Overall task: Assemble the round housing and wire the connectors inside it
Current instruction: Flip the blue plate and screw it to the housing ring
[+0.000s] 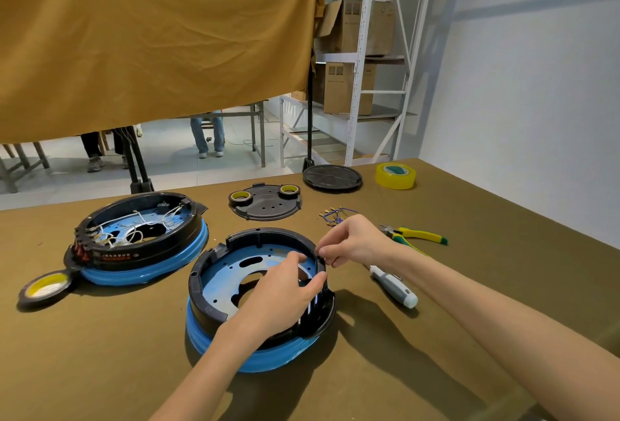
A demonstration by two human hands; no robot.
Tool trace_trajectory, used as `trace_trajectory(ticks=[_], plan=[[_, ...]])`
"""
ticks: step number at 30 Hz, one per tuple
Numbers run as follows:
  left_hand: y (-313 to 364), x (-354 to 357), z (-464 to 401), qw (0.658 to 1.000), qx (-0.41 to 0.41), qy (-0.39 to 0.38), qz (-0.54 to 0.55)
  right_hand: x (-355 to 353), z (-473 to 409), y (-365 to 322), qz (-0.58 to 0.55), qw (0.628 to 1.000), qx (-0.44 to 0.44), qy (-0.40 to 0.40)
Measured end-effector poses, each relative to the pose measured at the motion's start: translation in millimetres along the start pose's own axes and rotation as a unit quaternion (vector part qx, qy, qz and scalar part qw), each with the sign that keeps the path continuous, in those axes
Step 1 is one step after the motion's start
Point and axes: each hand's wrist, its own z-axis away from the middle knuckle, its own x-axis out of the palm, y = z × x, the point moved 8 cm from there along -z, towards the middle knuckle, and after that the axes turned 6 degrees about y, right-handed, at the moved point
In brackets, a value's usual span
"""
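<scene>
At the centre of the frame, both hands are met at the right rim of the housing point(235, 273). The left hand point(285, 289) is laid across the blue inner plate, with its fingers curled over the black wall. The right hand point(352, 243) is pinched on a small black part point(320, 258) just at the rim; what exactly this part is cannot be told. The housing, a black ring on a blue base, is placed on the tabletop point(469, 286) in the lower centre.

Just right of the hands, a screwdriver point(394, 286) is laid, and above it pliers point(416, 236) with yellow and green handles. A small bundle of wires point(337, 216) with terminals is seen near the right hand, towards the top.

At the left, a second housing point(141, 239) is placed, with white wires inside. A tape roll point(45, 288) is touching its lower left edge. Above the centre, a black plate point(265, 202) is carrying two small tape rolls. Farther to the upper right, a round black lid point(332, 177) and a yellow tape roll point(395, 175) are found.
</scene>
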Motion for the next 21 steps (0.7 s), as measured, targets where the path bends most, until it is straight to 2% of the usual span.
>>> trace_trajectory(ticks=[7,17,21], plan=[[0.6,-0.6,-0.3,1.000,0.007,0.004,0.001,1.6,3.8,16.9,-0.105,0.990,0.090,0.012],[1.4,-0.3,-0.2,1.000,0.010,0.005,-0.010,15.4,-3.8,25.9,-0.131,0.956,0.262,0.018],[-1.0,1.1,-0.8,1.000,0.008,0.011,-0.013,17.5,-3.5,29.8,-0.120,0.952,0.281,0.028]])
